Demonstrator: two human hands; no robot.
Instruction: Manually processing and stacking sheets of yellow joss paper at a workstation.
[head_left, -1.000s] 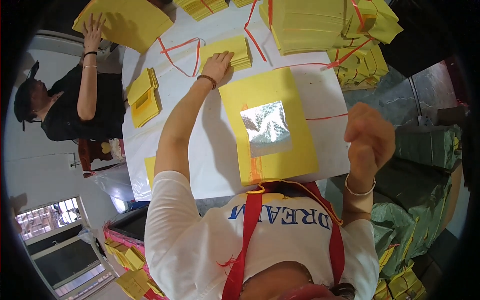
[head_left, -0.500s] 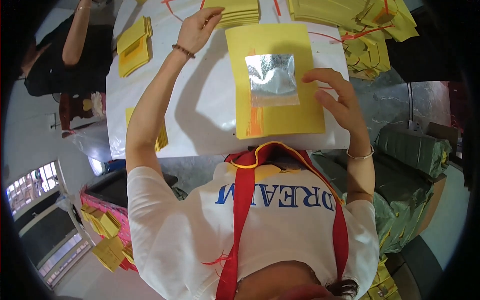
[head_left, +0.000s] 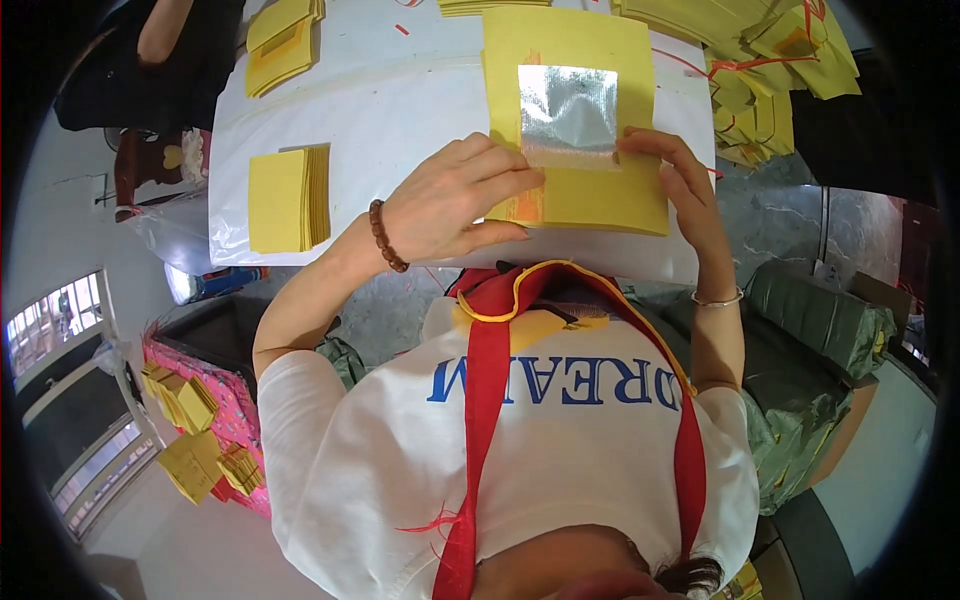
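A stack of yellow paper sheets (head_left: 600, 205) lies on the white table, with a shiny silver foil square (head_left: 568, 105) on top. An orange smear (head_left: 528, 207) runs beside and below the foil. Over the stack's near left corner rests my left hand (head_left: 462, 195), its fingers laid across the paper and its thumb apart from them near the close edge. My right hand (head_left: 688, 195) is at the stack's right side. Its fingertips touch or hover just over the foil's right edge, and the thumb is spread away. Nothing shows gripped in either hand.
Smaller yellow stacks stand on the left of the white table (head_left: 380, 110), one near (head_left: 285, 200) and one far (head_left: 283, 50). Yellow bundles with red ties (head_left: 750, 110) crowd the far right. Green wrapped packages (head_left: 815, 310) sit at right. Another person's arm (head_left: 165, 30) shows at far left.
My left hand has come back from the far yellow stack to the near left corner of the foil-topped one. My right hand has moved slightly, its fingertips now at the foil's edge. The view has shifted.
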